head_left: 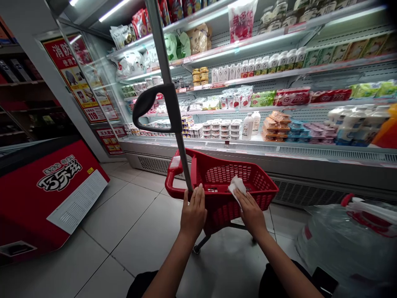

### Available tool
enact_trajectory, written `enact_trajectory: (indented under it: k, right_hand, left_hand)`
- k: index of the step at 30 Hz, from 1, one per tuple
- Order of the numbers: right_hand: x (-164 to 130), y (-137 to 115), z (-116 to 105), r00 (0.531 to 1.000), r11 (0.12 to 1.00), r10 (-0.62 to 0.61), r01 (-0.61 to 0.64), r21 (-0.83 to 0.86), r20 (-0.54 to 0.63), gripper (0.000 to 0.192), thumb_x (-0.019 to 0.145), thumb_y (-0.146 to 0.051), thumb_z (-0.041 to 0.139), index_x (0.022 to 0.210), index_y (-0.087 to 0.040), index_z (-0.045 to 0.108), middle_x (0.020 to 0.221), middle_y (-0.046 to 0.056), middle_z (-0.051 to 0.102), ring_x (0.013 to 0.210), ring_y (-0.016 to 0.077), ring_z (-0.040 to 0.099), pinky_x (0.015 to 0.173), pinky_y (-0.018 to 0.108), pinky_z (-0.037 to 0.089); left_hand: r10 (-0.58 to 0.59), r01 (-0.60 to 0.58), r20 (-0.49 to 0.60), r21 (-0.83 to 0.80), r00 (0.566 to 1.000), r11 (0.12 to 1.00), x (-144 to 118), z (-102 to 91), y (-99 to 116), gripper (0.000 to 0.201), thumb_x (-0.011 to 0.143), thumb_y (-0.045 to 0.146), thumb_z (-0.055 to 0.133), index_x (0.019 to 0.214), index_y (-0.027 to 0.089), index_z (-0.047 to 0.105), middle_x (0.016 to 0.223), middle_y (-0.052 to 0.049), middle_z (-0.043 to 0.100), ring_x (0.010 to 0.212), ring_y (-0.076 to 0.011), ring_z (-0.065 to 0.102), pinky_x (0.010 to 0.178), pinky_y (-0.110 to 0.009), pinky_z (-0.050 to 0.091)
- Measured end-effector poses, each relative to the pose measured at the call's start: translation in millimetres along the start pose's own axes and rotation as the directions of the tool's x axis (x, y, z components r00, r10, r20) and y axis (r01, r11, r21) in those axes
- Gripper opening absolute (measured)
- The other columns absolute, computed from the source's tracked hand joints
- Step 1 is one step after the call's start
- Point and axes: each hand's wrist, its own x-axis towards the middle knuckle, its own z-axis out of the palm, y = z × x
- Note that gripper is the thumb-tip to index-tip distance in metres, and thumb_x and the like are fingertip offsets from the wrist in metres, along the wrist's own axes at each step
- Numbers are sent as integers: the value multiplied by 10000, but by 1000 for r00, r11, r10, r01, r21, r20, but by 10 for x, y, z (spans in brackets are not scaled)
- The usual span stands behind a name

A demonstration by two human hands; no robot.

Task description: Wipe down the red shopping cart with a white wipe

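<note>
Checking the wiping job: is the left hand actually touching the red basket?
Touching. The head view shows the left hand laid flat on the red basket rim, no gap visible.

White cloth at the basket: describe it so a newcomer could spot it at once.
In front of the lit chiller stands a red basket on wheels. On its near rim, under the right hand, lies the cloth: small, crumpled and white, the only pale thing against the red mesh.

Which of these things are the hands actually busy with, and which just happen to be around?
In use: left hand steadying the red basket; right hand pressing a white cloth on its rim.

Just around: pull handle, chiller shelves, red freezer, water jug.
</note>
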Motion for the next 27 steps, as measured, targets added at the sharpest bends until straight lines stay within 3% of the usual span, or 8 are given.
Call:
enact_trajectory:
  k: [2, 7, 9, 12, 17, 20, 23, 27]
  right_hand:
    - [109, -186, 1, 1000, 999, -17, 17, 32, -4, 886, 807, 23, 382, 1646, -235, 262, 1544, 40, 543, 1402, 223, 527, 1236, 460, 363]
    - [446, -1007, 63, 986, 972, -165, 166, 169, -16, 771, 882, -31, 410, 1634, -117, 266, 1527, 127, 552, 1431, 241, 490, 1233, 449, 372]
    - [483, -1132, 70, 981, 965, -192, 194, 179, -32, 742, 901, -51, 428, 1627, -98, 282, 1510, 142, 567, 1428, 255, 493, 1221, 452, 392]
    - [386, -911, 56, 981, 969, -196, 196, 150, -12, 810, 856, 0, 404, 1636, -187, 289, 1540, 68, 546, 1424, 237, 496, 1223, 451, 390]
    - [-10, 31, 2, 998, 999, -41, 41, 3, 46, 941, 765, 42, 387, 1644, -271, 268, 1551, -23, 532, 1415, 231, 502, 1192, 439, 427]
    - [-154, 372, -21, 998, 996, 39, -35, -76, 42, 895, 789, 26, 400, 1630, -270, 316, 1521, -10, 567, 1398, 258, 521, 1183, 469, 434]
    - [-93, 219, 4, 998, 996, 48, -45, -76, 40, 863, 794, 9, 425, 1615, -247, 356, 1482, 16, 607, 1385, 262, 537, 1183, 463, 434]
    - [203, -535, 84, 997, 996, -68, 65, 59, 46, 913, 744, 53, 390, 1616, -215, 348, 1534, 9, 554, 1422, 221, 498, 1203, 416, 415]
  left_hand:
    - [4, -4, -3, 1, 1000, 1000, 27, -16, 68, 772, 917, 138, 421, 1647, 93, 171, 1677, -120, 281, 1540, -248, 330, 1303, -529, 173]
    - [8, -7, -29, 47, 1000, 999, 79, -66, 198, 728, 982, 152, 397, 1650, 75, 117, 1681, -170, 247, 1575, -254, 232, 1282, -539, 228]
    - [8, -6, -31, 57, 999, 998, 78, -65, 191, 700, 1002, 153, 377, 1650, 79, 125, 1678, -171, 259, 1576, -245, 230, 1279, -529, 243]
    - [6, -6, -16, 33, 1000, 999, 52, -40, 118, 736, 964, 158, 413, 1651, 103, 153, 1682, -142, 273, 1570, -242, 254, 1288, -524, 215]
    - [-24, 24, 18, -16, 1000, 1000, 12, 14, -13, 694, 917, 170, 485, 1599, 227, 375, 1627, -45, 430, 1493, -285, 408, 1299, -589, 127]
    - [-60, 61, 36, -27, 998, 998, 24, 29, -23, 609, 926, 182, 505, 1533, 236, 492, 1539, -61, 550, 1431, -315, 477, 1284, -643, 117]
    - [-94, 95, 44, -22, 995, 995, 54, 35, 16, 567, 921, 178, 514, 1484, 234, 553, 1473, -77, 609, 1391, -335, 510, 1268, -678, 118]
    - [-117, 118, 40, -23, 992, 993, 70, 41, 78, 604, 914, 207, 538, 1518, 219, 512, 1471, -89, 609, 1388, -347, 505, 1263, -690, 112]
